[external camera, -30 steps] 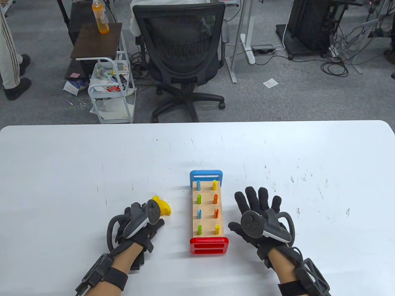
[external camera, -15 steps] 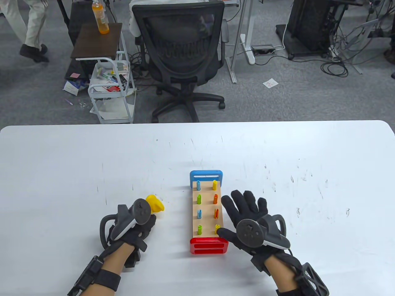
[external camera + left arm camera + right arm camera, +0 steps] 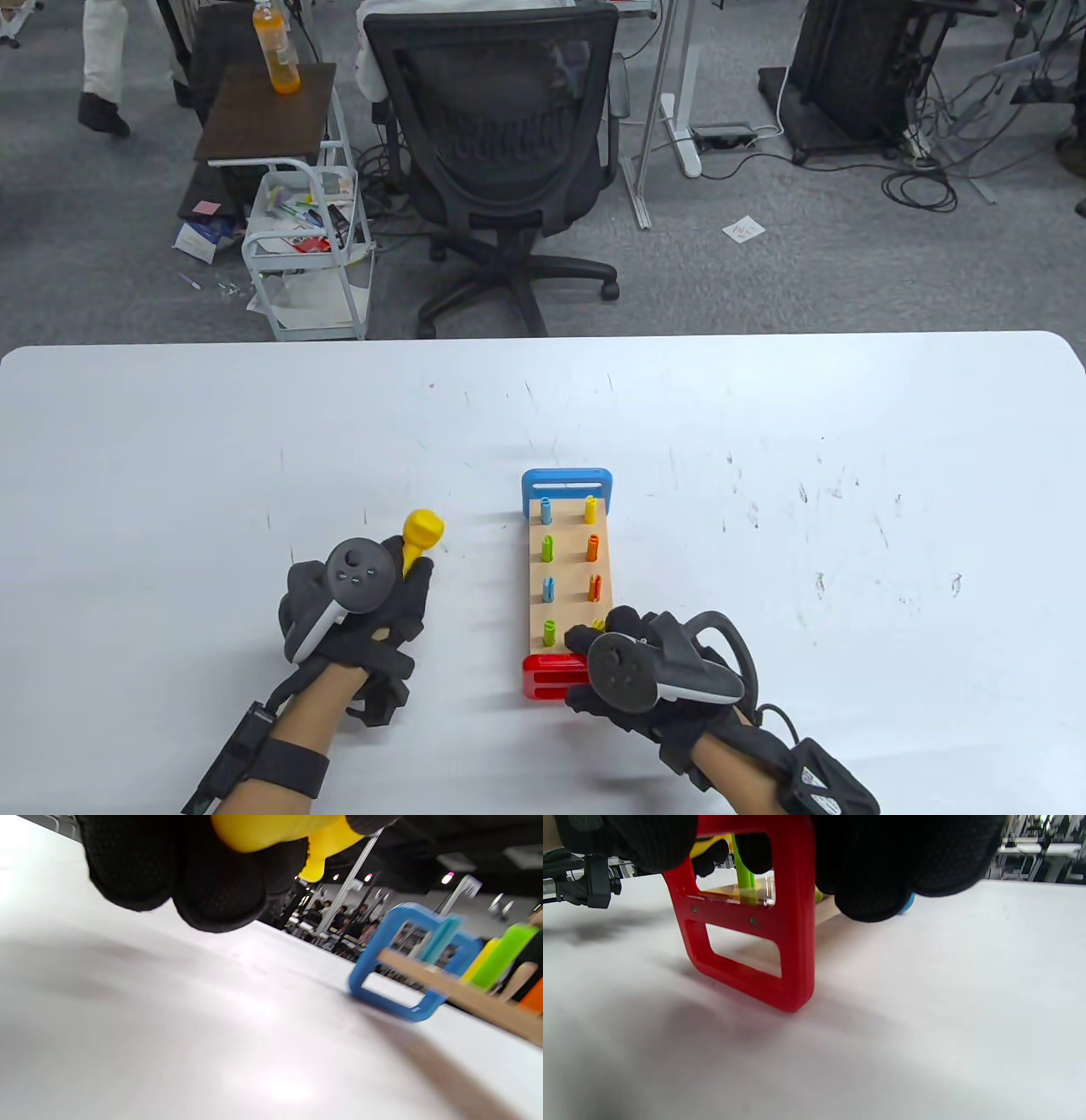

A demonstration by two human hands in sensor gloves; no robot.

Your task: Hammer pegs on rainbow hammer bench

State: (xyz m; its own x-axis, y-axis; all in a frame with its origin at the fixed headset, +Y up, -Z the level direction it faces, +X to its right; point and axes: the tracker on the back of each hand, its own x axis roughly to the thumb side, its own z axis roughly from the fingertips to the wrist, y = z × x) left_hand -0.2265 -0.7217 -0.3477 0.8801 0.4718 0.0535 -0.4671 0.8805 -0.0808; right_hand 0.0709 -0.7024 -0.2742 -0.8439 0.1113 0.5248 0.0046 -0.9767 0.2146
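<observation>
The hammer bench (image 3: 568, 581) lies on the white table (image 3: 170, 441): a wooden top with two rows of coloured pegs (image 3: 590, 548), a blue end frame (image 3: 567, 486) at the far end and a red end frame (image 3: 551, 675) at the near end. My left hand (image 3: 365, 607) grips the yellow hammer (image 3: 420, 535), its head lifted off the table left of the bench; it also shows in the left wrist view (image 3: 271, 830). My right hand (image 3: 632, 671) grips the red end frame (image 3: 763, 925) from above, fingers over the near pegs.
A black office chair (image 3: 505, 153) stands behind the table's far edge. A small cart (image 3: 305, 246) and a side table with an orange bottle (image 3: 276, 51) stand at the back left. Bare table surface lies to both sides.
My right hand moved left and down from beside the bench onto its red end and closed on it. My left hand turned and raised the hammer head upward.
</observation>
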